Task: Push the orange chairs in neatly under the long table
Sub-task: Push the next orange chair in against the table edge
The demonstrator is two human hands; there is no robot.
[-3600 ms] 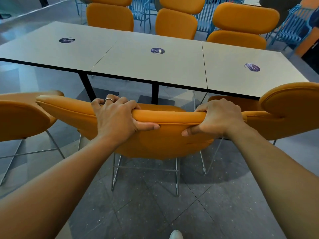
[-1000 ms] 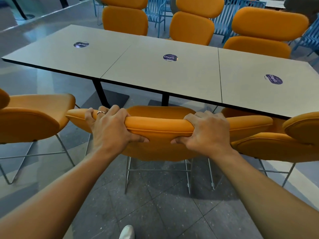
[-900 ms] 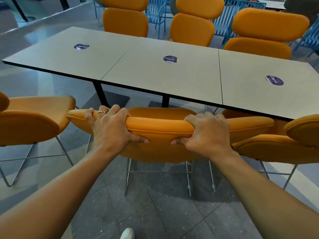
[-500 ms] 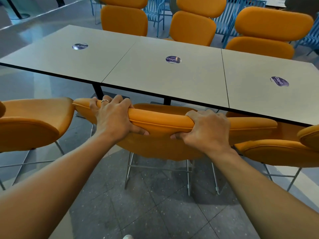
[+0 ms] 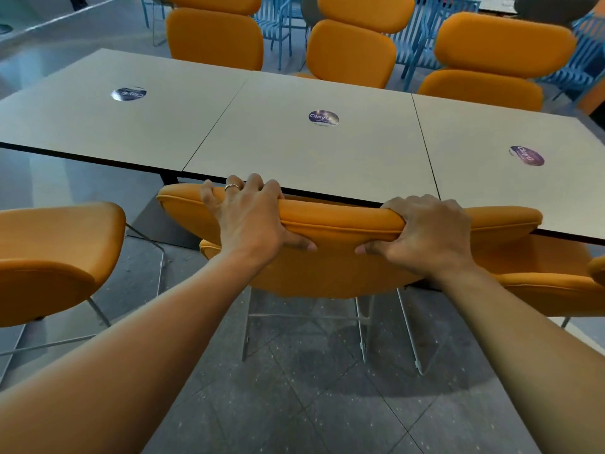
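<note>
The middle orange chair [image 5: 334,267] stands right in front of me, its backrest top up against the near edge of the long grey table [image 5: 294,149]; its seat is hidden beneath the tabletop. My left hand [image 5: 248,217] grips the top of the backrest left of centre, fingers curled over it. My right hand [image 5: 425,237] grips the same backrest right of centre. A second orange chair [image 5: 49,257] stands to the left, away from the table edge. A third orange chair [image 5: 550,276] on the right sits close against the middle one.
Three orange chairs [image 5: 353,47] line the table's far side, with blue metal chairs [image 5: 275,24] behind them. Round purple stickers [image 5: 323,117] mark each table section. Black table legs [image 5: 168,178] stand below the top. Dark tiled floor [image 5: 311,404] lies under me.
Both hands have pushed the middle chair forward; its backrest now meets the table edge and the seat has gone under the top. My grip is unchanged.
</note>
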